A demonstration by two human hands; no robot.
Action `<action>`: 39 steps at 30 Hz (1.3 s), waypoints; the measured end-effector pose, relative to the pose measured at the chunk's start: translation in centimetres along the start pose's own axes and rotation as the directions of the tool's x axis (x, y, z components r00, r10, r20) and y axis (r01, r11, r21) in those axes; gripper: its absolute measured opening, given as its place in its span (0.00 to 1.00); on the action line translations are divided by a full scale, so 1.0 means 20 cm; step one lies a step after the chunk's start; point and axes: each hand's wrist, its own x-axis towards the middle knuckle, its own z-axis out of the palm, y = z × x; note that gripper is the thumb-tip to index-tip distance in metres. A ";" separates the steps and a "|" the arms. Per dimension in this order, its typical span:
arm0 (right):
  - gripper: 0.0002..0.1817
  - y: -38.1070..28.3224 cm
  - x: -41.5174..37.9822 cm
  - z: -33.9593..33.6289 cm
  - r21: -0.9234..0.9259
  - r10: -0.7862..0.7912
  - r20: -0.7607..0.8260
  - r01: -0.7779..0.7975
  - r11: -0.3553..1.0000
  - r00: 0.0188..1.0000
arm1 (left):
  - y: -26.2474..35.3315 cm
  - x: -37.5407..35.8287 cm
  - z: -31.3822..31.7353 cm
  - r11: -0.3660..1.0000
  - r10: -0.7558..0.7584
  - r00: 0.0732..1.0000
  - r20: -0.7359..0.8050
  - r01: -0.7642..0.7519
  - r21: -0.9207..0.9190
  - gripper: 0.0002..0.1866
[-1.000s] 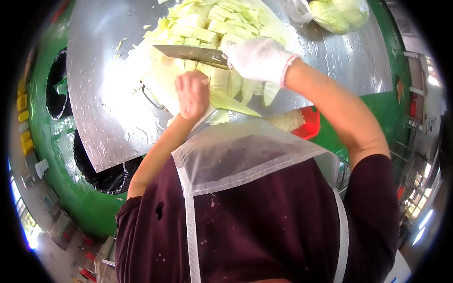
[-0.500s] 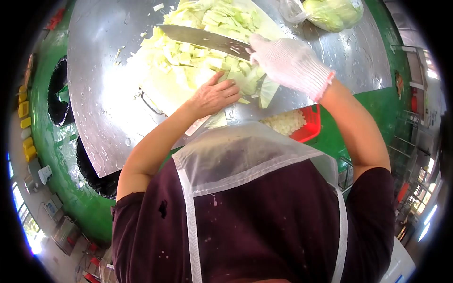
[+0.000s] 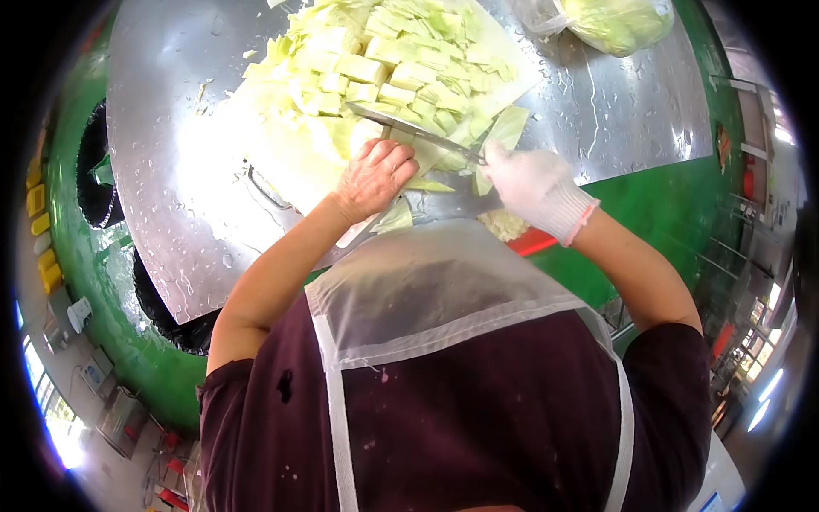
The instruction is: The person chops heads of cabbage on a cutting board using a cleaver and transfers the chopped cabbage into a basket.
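My right hand (image 3: 533,188), in a white knitted glove, is closed round the handle of a large knife (image 3: 414,130). The blade points up and left, with its edge at the cabbage just beyond my left hand. Bare, with its fingers curled together, my left hand (image 3: 375,177) presses on pale cabbage at the near side of the pile. Cut cabbage (image 3: 363,68) in chunks and strips covers a board, which is largely hidden and washed out by glare. A leaf piece (image 3: 508,128) lies beside the knife, near my gloved hand.
The wet metal table (image 3: 631,119) bears a bagged cabbage (image 3: 618,21) at the far right. A red basket (image 3: 533,242) with pale chopped pieces sits below the near edge, partly covered by my apron. Black-lined bins (image 3: 95,171) stand to the left on the green floor.
The knife and my gloved hand have come nearer and lower, from over the pile to beside my left hand. My left fingers, spread before, are now curled in. The view has shifted slightly.
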 end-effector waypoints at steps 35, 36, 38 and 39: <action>0.10 -0.31 0.23 0.08 -0.250 -0.304 -0.137 0.264 0.932 0.943 | 0.15 -0.28 -0.10 0.914 -0.374 0.815 -0.443 0.404 -0.028 0.17; 0.11 -0.30 0.22 0.10 -0.214 -0.306 -0.154 0.271 0.939 0.939 | 0.17 -0.28 -0.13 0.935 -0.346 0.864 -0.366 0.352 -0.052 0.16; 0.11 -0.28 0.21 0.10 -0.091 -0.253 -0.193 0.240 0.967 0.948 | 0.16 -0.29 -0.17 0.963 -0.262 0.952 -0.157 0.247 -0.110 0.21; 0.12 -0.25 0.17 0.08 -0.037 -0.203 -0.250 0.201 0.979 0.947 | 0.18 -0.29 -0.17 0.974 -0.221 0.975 -0.037 0.218 -0.065 0.24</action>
